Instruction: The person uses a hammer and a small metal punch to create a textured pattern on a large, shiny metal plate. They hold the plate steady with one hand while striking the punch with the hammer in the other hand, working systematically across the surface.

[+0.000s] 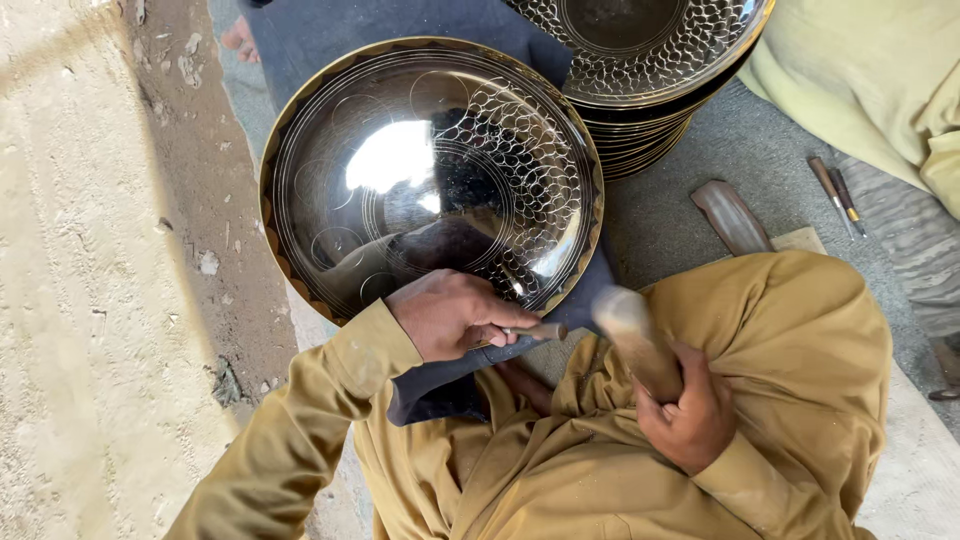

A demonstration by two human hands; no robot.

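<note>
Across your lap and the grey floor (700, 190) leans the biggest thing in view, a large round polished metal dish (432, 178), its dark shiny face tilted toward you, engraved with rings and a band of overlapping circles, its brass-coloured rim resting on a dark cloth (440, 385). Beyond it, to the far right, stands a stack of similar engraved dishes (640, 60), touching or just behind the big dish's rim. Your right hand (690, 410) has its grip wrapped tight around the handle of a wooden mallet (632, 335), the pale head lifted just right of the chisel. Your left hand (450, 312) sits at the dish's near edge, fingers pinched around a small chisel (538, 330) whose blunt end points right toward the mallet. A curved horn-like piece (732, 215) lies on the floor further right, and two slim hand tools (838, 195) lie beside another person's pale garment (880, 80).
</note>
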